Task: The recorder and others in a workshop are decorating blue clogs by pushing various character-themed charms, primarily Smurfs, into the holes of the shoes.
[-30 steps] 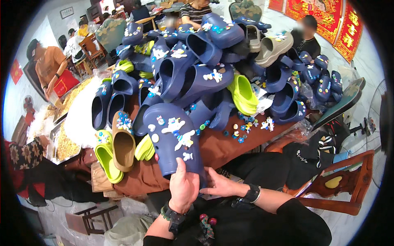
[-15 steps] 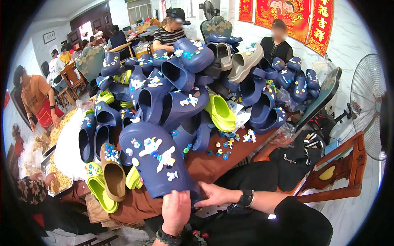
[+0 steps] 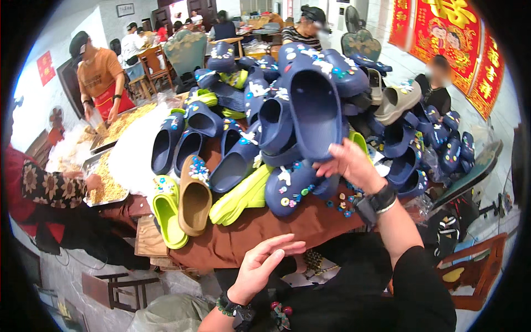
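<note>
A navy clog (image 3: 315, 105) with colourful charms stands tilted on the pile, its opening facing me and its heel low. At that heel is my right hand (image 3: 354, 166), fingers spread and overlapping the edge; I cannot tell how firmly they touch it. My left hand (image 3: 265, 263) hovers over the table's front edge, open and holding nothing. Below the tilted clog, another navy clog (image 3: 285, 191) shows charms on its toe. Beside it lie lime-green clogs (image 3: 243, 196), and a brown clog (image 3: 194, 207) is further left.
The clog heap covers most of the brown-clothed table (image 3: 238, 246), with loose charms (image 3: 343, 205) near the front. Beige clogs (image 3: 395, 102) lie right. Trays of small yellowish pieces (image 3: 108, 182) are left, near a person in a red apron (image 3: 105, 77). A wooden chair (image 3: 478, 268) stands right.
The navy clog held in both my hands has gone up and away onto the pile. My left hand has let go; my right has moved forward. The view has turned left.
</note>
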`<state>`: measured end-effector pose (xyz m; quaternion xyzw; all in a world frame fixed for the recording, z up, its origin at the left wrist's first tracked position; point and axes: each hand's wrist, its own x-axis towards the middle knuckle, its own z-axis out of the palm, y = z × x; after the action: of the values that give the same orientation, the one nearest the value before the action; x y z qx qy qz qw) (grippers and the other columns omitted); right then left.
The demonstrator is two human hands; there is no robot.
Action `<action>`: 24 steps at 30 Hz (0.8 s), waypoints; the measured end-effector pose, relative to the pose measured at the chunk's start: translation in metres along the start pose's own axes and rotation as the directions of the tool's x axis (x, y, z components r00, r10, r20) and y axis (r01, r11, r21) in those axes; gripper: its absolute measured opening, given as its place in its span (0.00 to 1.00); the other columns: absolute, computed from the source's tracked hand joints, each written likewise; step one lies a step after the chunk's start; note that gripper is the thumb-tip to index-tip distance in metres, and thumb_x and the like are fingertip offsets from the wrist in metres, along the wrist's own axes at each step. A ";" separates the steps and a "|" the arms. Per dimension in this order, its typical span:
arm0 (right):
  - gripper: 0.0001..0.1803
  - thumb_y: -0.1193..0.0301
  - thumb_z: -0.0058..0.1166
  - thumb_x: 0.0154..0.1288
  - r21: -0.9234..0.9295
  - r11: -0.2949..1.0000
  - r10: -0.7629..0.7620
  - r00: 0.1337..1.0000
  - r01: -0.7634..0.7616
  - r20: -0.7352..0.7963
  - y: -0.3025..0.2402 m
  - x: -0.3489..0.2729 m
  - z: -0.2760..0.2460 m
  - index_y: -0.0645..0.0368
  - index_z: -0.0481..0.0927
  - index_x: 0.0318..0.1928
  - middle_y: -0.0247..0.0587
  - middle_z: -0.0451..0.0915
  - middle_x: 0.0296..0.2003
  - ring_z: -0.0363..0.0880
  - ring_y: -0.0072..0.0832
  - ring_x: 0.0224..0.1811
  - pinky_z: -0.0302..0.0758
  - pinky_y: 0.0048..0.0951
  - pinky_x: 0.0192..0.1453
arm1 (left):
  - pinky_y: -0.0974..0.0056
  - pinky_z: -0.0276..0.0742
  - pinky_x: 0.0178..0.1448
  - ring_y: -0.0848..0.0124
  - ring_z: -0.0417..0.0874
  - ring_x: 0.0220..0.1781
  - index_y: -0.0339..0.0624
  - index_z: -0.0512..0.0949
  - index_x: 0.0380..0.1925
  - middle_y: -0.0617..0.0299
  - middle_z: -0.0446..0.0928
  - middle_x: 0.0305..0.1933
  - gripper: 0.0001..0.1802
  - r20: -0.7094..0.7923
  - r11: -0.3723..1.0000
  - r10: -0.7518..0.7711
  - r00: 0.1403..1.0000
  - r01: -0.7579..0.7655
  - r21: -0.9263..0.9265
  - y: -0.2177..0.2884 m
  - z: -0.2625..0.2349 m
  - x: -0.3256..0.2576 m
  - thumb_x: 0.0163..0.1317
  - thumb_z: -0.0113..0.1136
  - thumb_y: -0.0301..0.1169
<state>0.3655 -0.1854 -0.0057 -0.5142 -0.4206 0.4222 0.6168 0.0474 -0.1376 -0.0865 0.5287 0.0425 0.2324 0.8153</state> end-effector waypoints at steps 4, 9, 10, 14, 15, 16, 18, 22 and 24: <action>0.26 0.52 0.51 0.75 0.030 0.999 -0.037 0.999 0.038 -0.015 -0.015 0.053 -0.014 0.65 0.77 0.55 0.50 0.86 0.41 0.88 0.33 0.36 0.83 0.28 0.41 | 0.52 0.73 0.71 0.53 0.82 0.62 0.31 0.72 0.63 0.41 0.80 0.59 0.19 -0.107 0.998 -0.057 0.993 0.060 0.026 0.006 -0.012 -0.010 0.76 0.48 0.27; 0.22 0.51 0.55 0.74 -0.006 1.000 0.028 0.992 -0.029 -0.124 -0.011 0.100 -0.022 0.59 0.79 0.48 0.46 0.86 0.38 0.87 0.31 0.36 0.81 0.26 0.40 | 0.56 0.76 0.66 0.58 0.85 0.56 0.31 0.76 0.59 0.45 0.84 0.53 0.17 -0.230 0.987 -0.029 0.973 0.063 0.144 0.011 -0.038 -0.016 0.76 0.49 0.27; 0.20 0.52 0.56 0.73 0.035 0.999 0.022 0.984 -0.016 -0.179 -0.007 0.106 -0.026 0.58 0.78 0.47 0.46 0.86 0.37 0.87 0.33 0.36 0.81 0.27 0.40 | 0.56 0.76 0.66 0.58 0.85 0.56 0.31 0.76 0.59 0.45 0.84 0.53 0.17 -0.234 0.987 -0.024 0.972 0.060 0.147 0.011 -0.045 -0.016 0.76 0.49 0.27; 0.17 0.56 0.59 0.72 0.108 0.994 0.015 0.971 0.011 -0.237 0.000 0.117 -0.035 0.56 0.75 0.44 0.47 0.86 0.37 0.87 0.36 0.37 0.81 0.29 0.39 | 0.60 0.79 0.65 0.64 0.85 0.57 0.31 0.77 0.59 0.48 0.84 0.53 0.16 -0.297 0.982 0.018 0.955 0.038 0.183 0.018 -0.068 -0.013 0.76 0.50 0.26; 0.17 0.56 0.59 0.72 0.107 0.994 0.018 0.971 0.008 -0.240 0.001 0.117 -0.034 0.56 0.75 0.44 0.47 0.86 0.37 0.87 0.36 0.37 0.81 0.29 0.39 | 0.60 0.79 0.64 0.64 0.85 0.56 0.31 0.77 0.58 0.48 0.84 0.53 0.15 -0.310 0.975 0.041 0.950 0.029 0.218 0.022 -0.073 -0.012 0.76 0.51 0.26; 0.16 0.56 0.58 0.73 0.074 0.997 0.006 0.973 0.011 -0.230 0.002 0.116 -0.032 0.56 0.75 0.45 0.46 0.85 0.37 0.87 0.35 0.36 0.81 0.28 0.39 | 0.60 0.80 0.63 0.64 0.85 0.55 0.31 0.78 0.57 0.48 0.84 0.52 0.15 -0.321 0.967 0.064 0.945 0.020 0.253 0.026 -0.078 -0.009 0.76 0.51 0.25; 0.16 0.57 0.57 0.73 0.039 0.999 -0.004 0.974 0.014 -0.225 0.006 0.113 -0.029 0.56 0.74 0.46 0.46 0.85 0.37 0.87 0.34 0.36 0.81 0.28 0.38 | 0.58 0.80 0.63 0.61 0.86 0.54 0.30 0.78 0.56 0.46 0.85 0.50 0.15 -0.349 0.959 0.093 0.933 0.011 0.284 0.029 -0.088 0.000 0.76 0.51 0.26; 0.09 0.66 0.50 0.77 -0.234 0.964 -0.177 0.960 0.126 -0.216 0.037 0.080 -0.012 0.57 0.72 0.48 0.42 0.84 0.35 0.86 0.26 0.32 0.79 0.26 0.36 | 0.60 0.81 0.61 0.62 0.87 0.52 0.30 0.78 0.55 0.48 0.85 0.48 0.14 -0.306 0.949 0.051 0.951 0.049 0.311 0.035 -0.111 0.022 0.76 0.52 0.26; 0.05 0.71 0.51 0.76 -0.385 0.893 -0.303 0.944 0.232 -0.134 0.072 0.053 0.021 0.59 0.72 0.45 0.39 0.83 0.33 0.84 0.25 0.33 0.79 0.26 0.39 | 0.64 0.81 0.59 0.68 0.87 0.50 0.30 0.78 0.56 0.52 0.85 0.48 0.15 -0.284 0.926 -0.013 0.959 0.119 0.359 0.043 -0.127 0.031 0.76 0.52 0.26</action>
<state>0.3547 -0.1211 -0.0702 -0.5944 -0.4975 0.1965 0.6005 0.0205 -0.0034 -0.0991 0.6344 0.2171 0.2636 0.6935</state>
